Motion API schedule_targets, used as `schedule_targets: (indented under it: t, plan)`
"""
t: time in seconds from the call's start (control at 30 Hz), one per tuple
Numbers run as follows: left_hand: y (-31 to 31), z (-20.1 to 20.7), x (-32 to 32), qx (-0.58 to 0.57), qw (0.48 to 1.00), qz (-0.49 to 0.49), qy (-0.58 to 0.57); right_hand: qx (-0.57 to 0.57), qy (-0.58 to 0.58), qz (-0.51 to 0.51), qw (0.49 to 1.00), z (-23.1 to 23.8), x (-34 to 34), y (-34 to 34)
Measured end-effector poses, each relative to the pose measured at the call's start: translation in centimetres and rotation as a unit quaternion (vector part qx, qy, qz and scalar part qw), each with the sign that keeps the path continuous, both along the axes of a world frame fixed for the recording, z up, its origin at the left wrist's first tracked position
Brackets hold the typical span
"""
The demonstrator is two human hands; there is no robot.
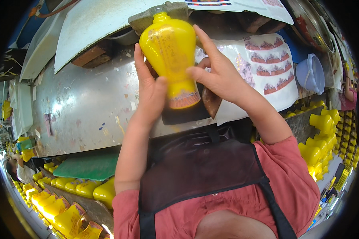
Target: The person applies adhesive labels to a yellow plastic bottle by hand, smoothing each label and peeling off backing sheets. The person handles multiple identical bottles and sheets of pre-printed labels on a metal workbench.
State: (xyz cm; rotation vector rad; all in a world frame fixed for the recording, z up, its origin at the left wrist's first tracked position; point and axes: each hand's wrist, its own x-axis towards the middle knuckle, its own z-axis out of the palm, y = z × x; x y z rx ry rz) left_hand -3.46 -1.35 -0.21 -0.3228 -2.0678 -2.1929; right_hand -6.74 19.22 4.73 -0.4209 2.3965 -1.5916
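Observation:
A glossy yellow vase (169, 47) lies between my two hands, its narrow neck toward the far side of the metal worktable. My left hand (149, 89) grips its left side, thumb toward the lower body. On the other side my right hand (219, 71) holds it, with the thumb on the front and the fingers along the shoulder. A faint printed panel runs down the vase's front. Around the foot goes a pink and purple patterned band (184, 99). A grey cloth or sponge (141, 20) is behind the neck. Beside the foot is a brown, pointed piece (210, 102).
Right of the vase lies a white decal sheet (273, 101) with curved pink patterns. A pale blue bucket (310, 74) stands beyond it. Yellow vases fill racks at right (317, 149) and lower left (68, 219). A green board (87, 165) sits below the table edge (87, 148).

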Motion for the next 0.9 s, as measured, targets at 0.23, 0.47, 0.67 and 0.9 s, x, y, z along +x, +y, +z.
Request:
schedule_targets:
  t: [0.23, 0.47, 0.67, 0.9]
  plan:
    - [-1.1, -0.4, -0.5, -0.092, 0.993, -0.03, 0.068, -0.01, -0.016, 0.012, 1.0, 0.1, -0.4, 0.1]
    - [-2.6, 1.0, -3.5, -0.307, 0.909, 0.092, 0.268, 0.055, 0.091, -0.013, 0.994, 0.0, 0.3, -0.5]
    - [-1.6, 0.7, -4.3, -0.3, 0.905, 0.082, 0.289, 0.042, 0.068, -0.015, 0.997, -0.2, 0.2, -0.8]
    - [-2.4, 0.2, -4.7, -0.31, 0.897, 0.076, 0.306, 0.025, 0.067, -0.011, 0.997, -0.5, 0.2, -0.7]
